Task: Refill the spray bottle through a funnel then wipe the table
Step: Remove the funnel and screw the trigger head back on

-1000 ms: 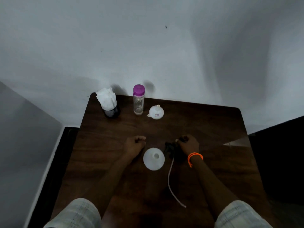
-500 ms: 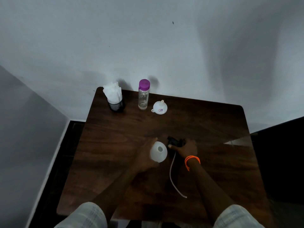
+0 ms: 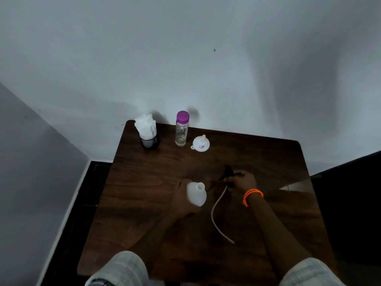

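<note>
Dark wooden table (image 3: 144, 182) fills the lower frame; at its centre the left hand (image 3: 181, 200) grips the white spray bottle (image 3: 196, 194), tilted, neck uncapped. Just right, the right hand (image 3: 244, 180) pinches the black spray head (image 3: 227, 174), its tube (image 3: 216, 213) trailing down; the funnel (image 3: 201, 143) sits above centre

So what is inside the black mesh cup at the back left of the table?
White tissues stand bunched in the black mesh cup, sticking well above its rim. The cup's dark wall hides their lower ends and anything beneath them.
</note>
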Available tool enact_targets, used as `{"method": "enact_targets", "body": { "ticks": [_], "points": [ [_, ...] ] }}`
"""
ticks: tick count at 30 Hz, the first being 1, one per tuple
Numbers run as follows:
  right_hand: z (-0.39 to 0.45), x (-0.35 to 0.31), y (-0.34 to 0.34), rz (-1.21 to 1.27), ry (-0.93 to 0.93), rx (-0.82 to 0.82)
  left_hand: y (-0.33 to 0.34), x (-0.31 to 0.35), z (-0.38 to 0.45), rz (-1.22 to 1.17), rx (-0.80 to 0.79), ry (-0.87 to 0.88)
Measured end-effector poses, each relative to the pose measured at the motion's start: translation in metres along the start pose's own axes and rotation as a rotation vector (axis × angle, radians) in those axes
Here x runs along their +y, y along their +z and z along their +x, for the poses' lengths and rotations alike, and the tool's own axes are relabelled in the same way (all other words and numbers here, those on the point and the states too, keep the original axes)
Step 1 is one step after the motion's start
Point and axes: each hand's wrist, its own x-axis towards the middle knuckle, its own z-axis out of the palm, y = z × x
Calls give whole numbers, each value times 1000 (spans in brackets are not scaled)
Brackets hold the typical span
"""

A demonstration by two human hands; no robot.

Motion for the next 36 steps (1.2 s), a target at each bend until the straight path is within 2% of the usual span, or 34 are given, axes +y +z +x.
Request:
{"method": "enact_targets", "body": {
  "ticks": [8, 18, 29, 36],
  "points": [
    [-42, -98, -47, 598, -116, -170, -45, 27, -33, 3, 113, 55],
    [-117, -189, -78, 1002, -159, -424, -81, 62, -68, -82, 249, 228],
    [-156, -213, -86, 1135, -221, -544, -89, 67, -68, -7, 247, 298],
    [-169, -204, -85, 1116, -229, -585, -99, 92, -105, -158, 242, 326]
  ]
}}
